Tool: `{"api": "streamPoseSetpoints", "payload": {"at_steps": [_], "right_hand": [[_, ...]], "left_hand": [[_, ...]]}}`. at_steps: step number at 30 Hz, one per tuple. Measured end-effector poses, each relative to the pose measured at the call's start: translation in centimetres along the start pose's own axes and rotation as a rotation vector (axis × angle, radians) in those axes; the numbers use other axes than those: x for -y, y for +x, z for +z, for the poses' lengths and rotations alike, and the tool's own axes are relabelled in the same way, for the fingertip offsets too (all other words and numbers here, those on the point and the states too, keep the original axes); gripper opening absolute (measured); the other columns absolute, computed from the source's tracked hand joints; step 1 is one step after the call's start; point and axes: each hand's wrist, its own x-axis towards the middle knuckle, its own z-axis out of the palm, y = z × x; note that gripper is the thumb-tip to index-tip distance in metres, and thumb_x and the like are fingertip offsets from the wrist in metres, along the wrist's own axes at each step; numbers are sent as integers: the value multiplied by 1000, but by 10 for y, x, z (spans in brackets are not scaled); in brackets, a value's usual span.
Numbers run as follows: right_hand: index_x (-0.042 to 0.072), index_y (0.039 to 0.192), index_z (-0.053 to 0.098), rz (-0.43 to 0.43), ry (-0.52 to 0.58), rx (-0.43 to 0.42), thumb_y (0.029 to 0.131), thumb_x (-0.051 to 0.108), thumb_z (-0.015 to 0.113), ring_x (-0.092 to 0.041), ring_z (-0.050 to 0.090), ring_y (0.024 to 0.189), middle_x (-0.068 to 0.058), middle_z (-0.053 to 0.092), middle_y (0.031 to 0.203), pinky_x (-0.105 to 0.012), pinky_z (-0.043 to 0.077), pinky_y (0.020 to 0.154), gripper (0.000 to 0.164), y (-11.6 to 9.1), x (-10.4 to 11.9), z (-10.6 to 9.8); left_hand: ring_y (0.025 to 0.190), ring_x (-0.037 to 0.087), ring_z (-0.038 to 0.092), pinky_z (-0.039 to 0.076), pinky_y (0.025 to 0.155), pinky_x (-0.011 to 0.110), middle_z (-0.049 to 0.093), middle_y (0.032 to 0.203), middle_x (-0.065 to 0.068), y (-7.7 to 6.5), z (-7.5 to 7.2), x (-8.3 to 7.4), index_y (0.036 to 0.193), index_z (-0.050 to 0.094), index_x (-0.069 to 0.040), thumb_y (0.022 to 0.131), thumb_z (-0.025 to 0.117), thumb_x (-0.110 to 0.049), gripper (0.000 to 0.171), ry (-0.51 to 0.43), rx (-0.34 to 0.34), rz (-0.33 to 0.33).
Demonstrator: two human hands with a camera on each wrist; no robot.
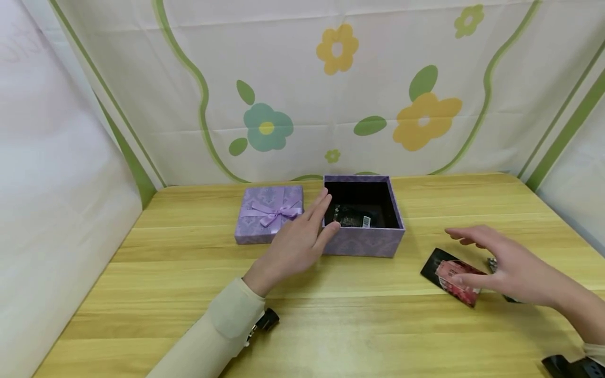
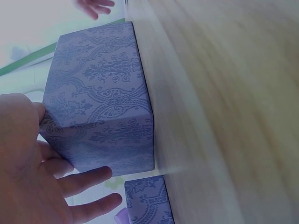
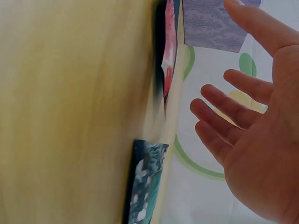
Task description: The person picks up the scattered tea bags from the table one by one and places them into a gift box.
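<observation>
An open purple patterned box [image 1: 363, 243] stands near the back of the table, with a dark packet [image 1: 351, 217] bearing a barcode label inside. My left hand [image 1: 296, 240] is at the box's left wall, thumb by the near corner and fingers extended along the side. At the right, my right hand [image 1: 515, 269] hovers over two flat packets, its fingers spread and holding nothing. One is a black packet with a red-pink label [image 1: 454, 272]. The other, a dark green patterned packet [image 3: 148, 184], is mostly hidden beneath the hand in the head view.
Left of the box lies its purple lid [image 1: 249, 233], topped with a ribbon bow [image 1: 276, 211]. The wooden table [image 1: 331, 315] ends against a white flowered cloth [image 1: 302, 68] at the back. Similar cloth hangs along both sides.
</observation>
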Motion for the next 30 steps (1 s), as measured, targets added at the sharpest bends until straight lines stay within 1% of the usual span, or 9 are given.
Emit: {"api": "streamPoseSetpoints", "payload": {"at_steps": [4,7,9,15,20,21,23,27,30], "right_hand": [[23,156,52,-24,0,13,83,32,93,14,42,120,-3,62,144,-13,39,88,84,-4,-3,3],[22,155,53,-32,-7,25,82,33,94,12,46,118,-3,64,142,-15,43,88,84,-5,-5,6],[22,155,53,-17,-5,44,82,36,94,10,48,118,-4,63,143,-18,45,88,85,-5,-5,6],[24,154,54,12,0,91,80,44,94,5,51,121,-8,62,144,-16,47,89,86,-5,-5,8],[23,152,55,-13,-21,97,78,46,95,2,52,110,-6,63,138,-25,49,81,87,-4,-2,9],[23,152,56,-19,-22,96,78,46,95,2,52,108,-6,64,137,-25,49,80,87,-3,-2,10],[22,150,57,-36,-27,92,77,46,95,2,51,105,-5,64,136,-24,47,78,86,-3,-2,11],[21,148,60,-56,-76,87,78,47,95,2,51,110,-4,64,137,-23,48,81,82,-3,-5,13],[22,148,60,-44,-116,94,80,49,92,0,52,116,-4,64,140,-22,48,86,80,-3,-7,13]], "left_hand": [[106,28,75,53,75,37,7,181,-7,0,0,0,173,13,-19,114,28,-58,71,-2,1,0],[107,28,75,52,72,36,8,181,-5,0,0,1,173,13,-19,115,28,-57,71,-1,2,0],[109,29,74,53,73,36,9,181,-3,0,0,1,173,13,-18,115,29,-57,71,1,1,3],[113,30,74,56,80,40,10,181,-3,0,0,1,173,14,-18,115,29,-56,71,0,-6,4],[109,29,74,55,79,39,9,181,-3,0,-1,1,173,14,-18,115,29,-56,71,1,-5,6],[106,29,75,54,76,39,9,181,-3,0,-1,1,173,13,-18,115,29,-56,71,0,-2,6],[107,29,75,54,76,38,10,181,-2,1,0,1,173,13,-18,115,29,-55,70,4,-5,6],[111,29,74,54,77,38,10,181,-2,1,0,1,173,13,-18,115,29,-55,71,4,-2,7],[110,29,74,53,73,36,9,181,-3,1,-1,0,173,13,-18,115,29,-56,71,1,3,6]]}}
